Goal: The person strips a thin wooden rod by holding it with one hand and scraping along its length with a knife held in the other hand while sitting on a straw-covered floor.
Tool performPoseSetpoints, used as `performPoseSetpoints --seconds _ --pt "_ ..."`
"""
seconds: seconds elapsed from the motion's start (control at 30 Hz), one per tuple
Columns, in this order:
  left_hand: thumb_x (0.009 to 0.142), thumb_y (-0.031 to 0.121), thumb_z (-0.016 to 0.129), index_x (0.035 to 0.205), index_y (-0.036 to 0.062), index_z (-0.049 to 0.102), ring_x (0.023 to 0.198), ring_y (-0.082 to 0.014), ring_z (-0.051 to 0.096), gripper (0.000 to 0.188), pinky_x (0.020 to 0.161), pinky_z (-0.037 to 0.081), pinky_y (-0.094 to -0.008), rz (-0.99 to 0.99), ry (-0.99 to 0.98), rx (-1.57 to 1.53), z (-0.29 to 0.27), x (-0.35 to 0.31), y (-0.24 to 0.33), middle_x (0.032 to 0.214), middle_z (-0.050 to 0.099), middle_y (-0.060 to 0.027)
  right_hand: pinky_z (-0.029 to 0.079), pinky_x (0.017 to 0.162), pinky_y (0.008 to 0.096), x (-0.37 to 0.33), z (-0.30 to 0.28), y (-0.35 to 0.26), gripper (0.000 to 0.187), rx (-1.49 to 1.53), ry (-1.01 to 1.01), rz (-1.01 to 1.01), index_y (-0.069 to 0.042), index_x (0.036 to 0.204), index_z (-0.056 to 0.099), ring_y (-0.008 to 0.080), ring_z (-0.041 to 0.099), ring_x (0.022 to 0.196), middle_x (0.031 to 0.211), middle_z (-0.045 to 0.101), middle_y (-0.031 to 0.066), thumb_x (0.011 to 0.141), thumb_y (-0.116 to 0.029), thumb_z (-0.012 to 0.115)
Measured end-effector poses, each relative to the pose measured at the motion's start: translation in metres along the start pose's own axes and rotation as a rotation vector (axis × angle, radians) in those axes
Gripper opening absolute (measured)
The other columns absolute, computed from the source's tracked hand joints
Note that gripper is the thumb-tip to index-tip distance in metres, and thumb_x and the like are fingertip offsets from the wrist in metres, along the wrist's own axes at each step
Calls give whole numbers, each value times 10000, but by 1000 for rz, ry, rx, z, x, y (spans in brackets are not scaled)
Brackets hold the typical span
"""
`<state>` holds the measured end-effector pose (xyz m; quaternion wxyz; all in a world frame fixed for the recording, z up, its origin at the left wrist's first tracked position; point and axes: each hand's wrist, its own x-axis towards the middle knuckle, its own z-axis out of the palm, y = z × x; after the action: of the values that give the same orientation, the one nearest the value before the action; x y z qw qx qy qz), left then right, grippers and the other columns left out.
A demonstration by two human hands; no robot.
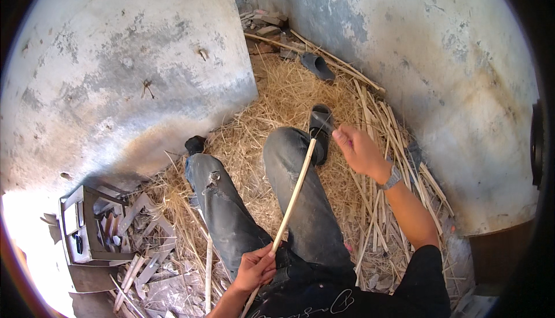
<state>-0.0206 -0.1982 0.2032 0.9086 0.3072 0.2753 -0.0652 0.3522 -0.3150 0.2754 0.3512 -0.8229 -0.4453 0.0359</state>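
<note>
My left hand (pixel 255 269) grips a long pale wooden stick (pixel 296 193) near my lap. The stick slants up and to the right across my right thigh, with its far end just above the knee. Past that end, my right hand (pixel 359 151) is closed around what looks like a knife (pixel 325 124). Only its grey blade shows, pointing up and left in front of my dark slipper; its handle is hidden in my fist. The blade sits close to the stick's tip, and I cannot tell whether they touch.
Straw-like shavings (pixel 277 87) cover the floor around my legs. Several long sticks (pixel 370 214) lie along the right wall (pixel 445 87). A loose slipper (pixel 317 65) lies farther off. At left stand a white wall (pixel 127 58) and a box-like frame (pixel 87 225) among scraps.
</note>
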Motion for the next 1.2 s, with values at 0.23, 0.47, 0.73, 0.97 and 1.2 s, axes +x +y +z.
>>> performPoseSetpoints --seconds 0.23,0.47,0.73,0.97,1.2 --pt "1085 143 498 1423 44 547 455 -58 357 355 410 307 -234 165 70 281 8 3 -5 627 398 32 474 488 484 -47 40 -21 536 -274 -270 -11 -79 854 665 376 614 500 536 571 152 1032 -546 474" --pt "1066 110 549 1416 16 561 479 -28 377 363 424 302 -210 263 135 310 7 8 -23 625 442 54 480 462 489 -58 66 -10 480 -380 -222 -159 -94 838 652 391 608 482 542 592 157 1020 -517 515" --pt "1055 133 580 1399 17 585 497 -33 412 362 447 340 -217 196 236 512 -2 -23 -36 632 471 56 449 563 486 14 4 95 599 -409 6 232 -24 792 652 395 606 574 616 610 221 1077 -481 389" --pt "1070 152 551 1336 4 620 488 -21 401 312 444 330 -211 254 172 472 17 20 0 629 465 60 442 509 484 -35 15 -18 555 -101 -51 42 -56 808 664 393 582 507 559 571 193 1040 -522 470" --pt "1074 167 538 1118 7 665 458 -43 428 209 402 334 -226 314 82 353 43 86 33 663 498 30 477 479 498 -67 45 -43 500 -314 -236 -85 -89 772 663 387 628 517 539 584 183 1004 -515 540"
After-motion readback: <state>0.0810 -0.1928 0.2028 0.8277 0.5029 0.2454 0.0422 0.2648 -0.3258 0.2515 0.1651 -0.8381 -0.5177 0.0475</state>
